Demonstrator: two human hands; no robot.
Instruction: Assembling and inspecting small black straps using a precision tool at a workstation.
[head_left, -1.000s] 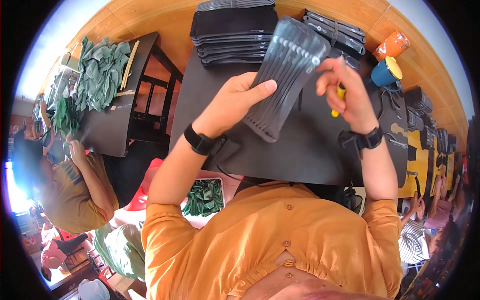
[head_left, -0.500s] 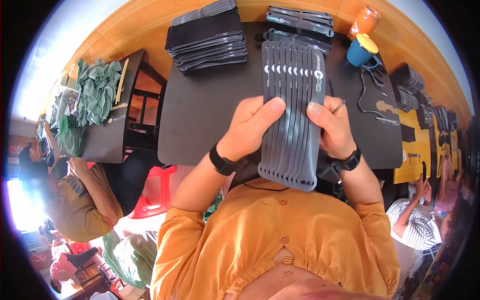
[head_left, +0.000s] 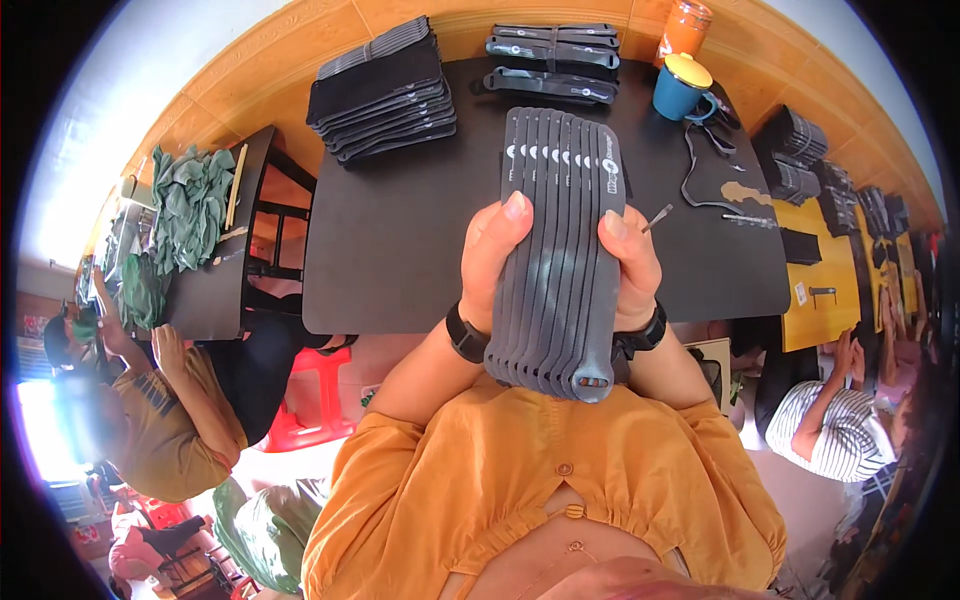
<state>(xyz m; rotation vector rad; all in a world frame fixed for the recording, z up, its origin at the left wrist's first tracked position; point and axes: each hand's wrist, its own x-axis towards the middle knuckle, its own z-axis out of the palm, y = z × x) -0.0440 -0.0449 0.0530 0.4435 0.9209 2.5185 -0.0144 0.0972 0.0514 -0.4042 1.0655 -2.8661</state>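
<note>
Above the near edge of the black table, the left hand and right hand clamp the long sides of a fanned stack of grey straps, thumbs on top, apparently keeping the overlapped pieces aligned.

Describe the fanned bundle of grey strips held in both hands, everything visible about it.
The bundle of grey strips is about eight long, flat, dark grey pieces, matte like rubber or stiff fabric, overlapped in a neat fan. Each has a small pale mark near its far end; the front strip shows a small slot at its rounded near end. It is held lengthwise above the black table, close to the chest. The left hand grips its left edge, the right hand its right edge.
</note>
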